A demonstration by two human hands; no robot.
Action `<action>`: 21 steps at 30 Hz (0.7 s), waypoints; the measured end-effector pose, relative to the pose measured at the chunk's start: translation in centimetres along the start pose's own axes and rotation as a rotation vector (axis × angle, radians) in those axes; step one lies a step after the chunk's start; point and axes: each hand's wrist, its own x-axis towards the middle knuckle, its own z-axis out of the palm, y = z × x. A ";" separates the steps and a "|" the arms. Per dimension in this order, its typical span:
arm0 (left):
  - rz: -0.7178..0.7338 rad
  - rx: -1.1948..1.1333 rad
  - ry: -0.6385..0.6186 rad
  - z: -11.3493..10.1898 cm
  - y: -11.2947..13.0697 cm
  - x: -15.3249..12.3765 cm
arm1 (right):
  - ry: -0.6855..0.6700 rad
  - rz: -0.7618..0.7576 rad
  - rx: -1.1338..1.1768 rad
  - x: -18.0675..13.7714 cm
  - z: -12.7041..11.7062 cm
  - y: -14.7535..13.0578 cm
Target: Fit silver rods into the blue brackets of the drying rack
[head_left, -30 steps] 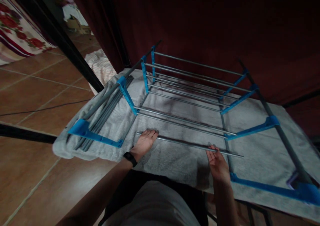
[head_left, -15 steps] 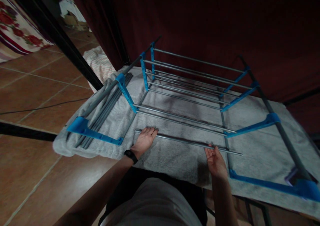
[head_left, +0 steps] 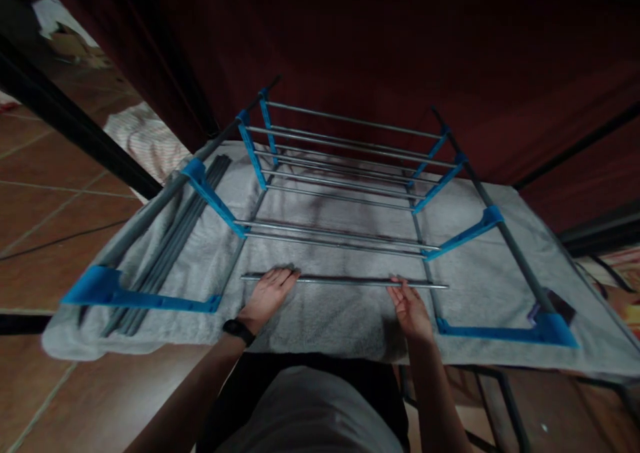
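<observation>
A thin metal rod (head_left: pixel 345 281) lies crosswise just above the towel, low in the open front part of a partly assembled rack. My left hand (head_left: pixel 269 299), with a dark band on its wrist, has its fingers over the rod near the left end. Close to the other end, my right hand (head_left: pixel 410 309) grips the rod between thumb and fingers, palm turned up. Grey tubes and blue plastic brackets form the rack's sides; the front left bracket (head_left: pixel 155 301) and front right bracket (head_left: pixel 505 333) flank the rod. Several fitted rods (head_left: pixel 340 233) span the rack behind.
Several loose grey tubes (head_left: pixel 170 246) lie on the left of the towel-covered table (head_left: pixel 320 326). A dark flat object (head_left: pixel 557 305) rests by the front right bracket. Dark red curtain (head_left: pixel 350 46) hangs behind, and a black pole (head_left: pixel 75 119) slants at left.
My view has turned to the right, so the rack sits further left in the picture. Both hands still hold the rod, which now looks more level.
</observation>
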 end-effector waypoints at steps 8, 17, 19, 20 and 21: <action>0.105 0.011 0.101 0.1 -0.4 0.0 | -0.004 0.017 0.052 0.3 0.1 0.1; 0.008 0.028 0.138 -0.6 0.0 0.8 | -0.014 0.020 0.073 0.3 0.3 -0.3; -0.010 0.049 0.162 -0.7 0.0 0.8 | -0.011 0.019 0.081 0.6 0.4 -0.6; -0.016 0.058 0.172 -0.7 -0.1 0.8 | -0.005 0.013 0.087 0.9 0.4 -0.8; -0.019 0.062 0.177 -0.7 -0.1 0.7 | 0.003 0.005 0.095 1.1 0.5 -1.0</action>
